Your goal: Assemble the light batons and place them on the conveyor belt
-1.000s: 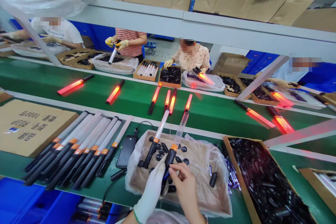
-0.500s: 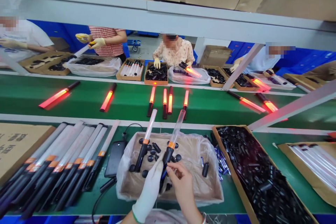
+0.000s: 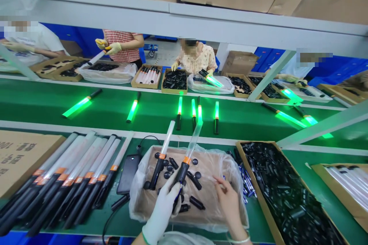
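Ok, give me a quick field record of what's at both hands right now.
Left hand: white-gloved, fingers shut on baton handle, tube tilted up and away
Right hand: bare, open, above lined box, nothing seen held
Lined box: second baton, loose black caps
Left of box: dark flat device, row of unlit batons
Right of box: tray of black parts
Belt: batons glowing green

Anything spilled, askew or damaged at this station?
Nothing damaged. Small blue cylinders lie loose on the bench between the bag-lined box and the carton of black parts. A second baton leans in the box beside the held baton.
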Available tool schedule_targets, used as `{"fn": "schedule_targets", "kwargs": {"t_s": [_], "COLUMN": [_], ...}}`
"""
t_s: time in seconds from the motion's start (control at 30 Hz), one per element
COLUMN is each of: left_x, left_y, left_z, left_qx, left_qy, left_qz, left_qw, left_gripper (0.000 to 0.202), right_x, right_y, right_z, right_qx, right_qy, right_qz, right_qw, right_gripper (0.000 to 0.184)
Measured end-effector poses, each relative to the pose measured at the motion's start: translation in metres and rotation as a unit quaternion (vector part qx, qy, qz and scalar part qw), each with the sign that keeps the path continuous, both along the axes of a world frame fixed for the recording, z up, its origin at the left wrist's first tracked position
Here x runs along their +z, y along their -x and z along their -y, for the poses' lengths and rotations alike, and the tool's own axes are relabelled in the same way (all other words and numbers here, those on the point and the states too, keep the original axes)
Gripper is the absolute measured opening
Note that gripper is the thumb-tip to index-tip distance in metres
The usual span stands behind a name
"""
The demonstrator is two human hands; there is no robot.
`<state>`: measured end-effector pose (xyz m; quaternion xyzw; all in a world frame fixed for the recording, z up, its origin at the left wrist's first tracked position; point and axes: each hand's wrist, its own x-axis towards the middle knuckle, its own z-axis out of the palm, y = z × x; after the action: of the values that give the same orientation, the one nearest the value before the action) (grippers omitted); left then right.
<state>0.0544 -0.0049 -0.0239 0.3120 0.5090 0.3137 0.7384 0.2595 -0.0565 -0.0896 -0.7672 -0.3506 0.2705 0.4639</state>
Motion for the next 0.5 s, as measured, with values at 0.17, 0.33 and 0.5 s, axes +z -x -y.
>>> {"fn": "schedule_targets", "kwargs": {"t_s": [0.17,0.33,0.5], "left_x": [0.002,0.004,0.007], "left_y": [-0.002,-0.001,0.006], "left_z": [0.002,-0.002,-0.007], "left_qx": [-0.015,0.017,0.085], "left_qy": [-0.020,-0.019,-0.019], "left_qz": [0.003,0.005,-0.008], "left_qw": [1.000,1.000,0.996], "left_gripper": [0.083,0.084,0.077], "right_x": [-0.030,-0.035,-0.028], "right_y": [-0.064,-0.037,0.031], "right_z": [0.019,0.009,-0.026], "right_qx": [0.072,0.130,0.201], "right_qy": [0.104,0.095,0.034], "right_qz": [0.229,0.236,0.196], "right_qw": [0.965,0.958,0.959], "right_gripper": [0.045,0.039,0.033]}}
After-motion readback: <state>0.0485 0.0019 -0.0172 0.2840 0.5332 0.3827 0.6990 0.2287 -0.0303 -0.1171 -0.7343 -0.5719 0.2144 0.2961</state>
